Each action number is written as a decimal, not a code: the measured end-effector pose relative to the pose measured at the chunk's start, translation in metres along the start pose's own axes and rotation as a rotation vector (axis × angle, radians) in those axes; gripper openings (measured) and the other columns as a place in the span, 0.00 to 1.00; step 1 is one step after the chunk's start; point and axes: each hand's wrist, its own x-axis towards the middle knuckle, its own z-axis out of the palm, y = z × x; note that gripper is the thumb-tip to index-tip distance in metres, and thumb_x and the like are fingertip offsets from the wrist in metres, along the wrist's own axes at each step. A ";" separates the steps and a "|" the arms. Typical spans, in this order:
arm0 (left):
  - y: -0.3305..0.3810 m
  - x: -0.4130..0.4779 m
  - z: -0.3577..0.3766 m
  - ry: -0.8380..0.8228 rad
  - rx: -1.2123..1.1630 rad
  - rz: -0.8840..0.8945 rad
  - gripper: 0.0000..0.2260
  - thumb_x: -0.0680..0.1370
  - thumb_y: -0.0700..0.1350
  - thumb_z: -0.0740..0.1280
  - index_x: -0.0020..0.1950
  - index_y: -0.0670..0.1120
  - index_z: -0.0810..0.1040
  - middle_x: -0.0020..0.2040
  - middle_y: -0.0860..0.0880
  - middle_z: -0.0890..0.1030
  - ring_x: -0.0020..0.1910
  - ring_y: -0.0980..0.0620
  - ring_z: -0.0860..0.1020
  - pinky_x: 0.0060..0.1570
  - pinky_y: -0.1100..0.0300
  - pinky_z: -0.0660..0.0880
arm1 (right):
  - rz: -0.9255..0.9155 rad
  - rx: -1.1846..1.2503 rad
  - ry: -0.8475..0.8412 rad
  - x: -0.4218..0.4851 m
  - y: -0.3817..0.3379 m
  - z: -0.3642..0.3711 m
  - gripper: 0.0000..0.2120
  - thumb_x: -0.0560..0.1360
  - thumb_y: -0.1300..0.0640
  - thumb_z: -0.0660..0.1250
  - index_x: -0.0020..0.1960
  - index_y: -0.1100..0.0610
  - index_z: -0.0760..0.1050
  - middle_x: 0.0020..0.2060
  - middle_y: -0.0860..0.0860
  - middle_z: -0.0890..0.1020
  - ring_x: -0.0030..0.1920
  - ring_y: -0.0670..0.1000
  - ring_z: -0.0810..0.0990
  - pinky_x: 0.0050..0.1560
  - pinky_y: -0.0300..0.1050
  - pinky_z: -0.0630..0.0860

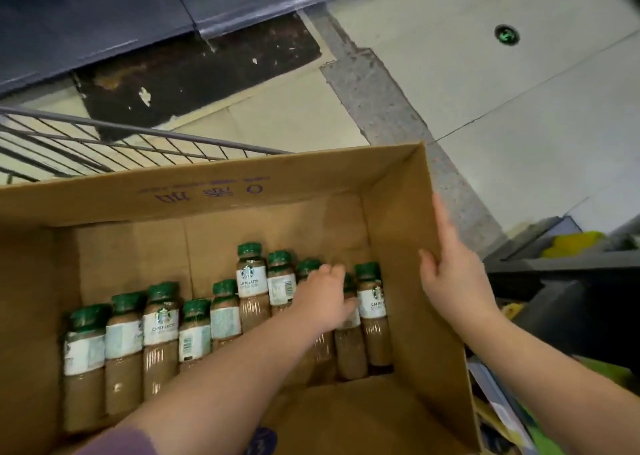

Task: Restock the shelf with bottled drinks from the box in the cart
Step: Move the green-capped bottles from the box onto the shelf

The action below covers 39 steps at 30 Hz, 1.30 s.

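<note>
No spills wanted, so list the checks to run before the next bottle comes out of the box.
1. Grip of the left hand on the green-capped brown coffee bottles: cannot tell, it is blurred over the row.
2. The right hand holds the brown cardboard box by its right wall: ok.
3. Bottles upright: ok.
4. Caps on visible bottles: ok.
5. Free room on the dark shelf: cannot tell.
</note>
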 end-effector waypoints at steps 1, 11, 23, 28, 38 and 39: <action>0.005 0.010 0.004 0.010 -0.003 -0.004 0.26 0.77 0.54 0.64 0.71 0.44 0.63 0.66 0.43 0.69 0.65 0.43 0.68 0.61 0.49 0.70 | 0.009 0.003 0.000 0.001 0.001 0.001 0.38 0.79 0.59 0.59 0.75 0.39 0.37 0.44 0.49 0.78 0.41 0.56 0.79 0.47 0.56 0.77; 0.026 0.076 0.022 -0.062 -0.042 -0.124 0.35 0.71 0.61 0.69 0.72 0.46 0.63 0.69 0.43 0.67 0.68 0.42 0.67 0.66 0.49 0.67 | 0.021 0.080 0.002 0.012 0.003 0.001 0.27 0.80 0.58 0.59 0.74 0.46 0.53 0.58 0.48 0.79 0.56 0.54 0.80 0.57 0.52 0.76; 0.019 0.058 0.017 0.084 -0.149 -0.083 0.26 0.69 0.55 0.72 0.63 0.49 0.69 0.60 0.47 0.76 0.66 0.45 0.69 0.73 0.43 0.46 | 0.016 -0.025 0.019 0.021 -0.003 0.003 0.27 0.79 0.58 0.58 0.75 0.50 0.52 0.58 0.55 0.79 0.53 0.61 0.79 0.53 0.57 0.75; 0.019 0.026 0.036 0.300 -0.459 0.031 0.28 0.69 0.48 0.75 0.66 0.47 0.67 0.63 0.48 0.71 0.65 0.47 0.69 0.70 0.55 0.60 | 0.031 -0.055 0.018 0.025 -0.007 0.003 0.27 0.80 0.58 0.57 0.76 0.52 0.51 0.54 0.57 0.80 0.52 0.63 0.79 0.50 0.54 0.73; 0.021 0.020 0.057 0.152 -0.904 -0.112 0.35 0.63 0.43 0.80 0.65 0.46 0.67 0.55 0.50 0.77 0.56 0.51 0.76 0.57 0.58 0.73 | -0.014 -0.065 0.092 0.030 -0.008 0.012 0.27 0.79 0.58 0.58 0.75 0.51 0.53 0.53 0.57 0.81 0.51 0.62 0.80 0.49 0.54 0.74; 0.021 0.019 0.057 0.156 -0.891 -0.106 0.35 0.63 0.42 0.79 0.65 0.46 0.66 0.53 0.51 0.77 0.55 0.51 0.77 0.56 0.60 0.73 | -0.016 -0.072 0.092 0.030 -0.008 0.012 0.27 0.79 0.58 0.58 0.75 0.52 0.53 0.54 0.58 0.81 0.52 0.63 0.79 0.49 0.53 0.73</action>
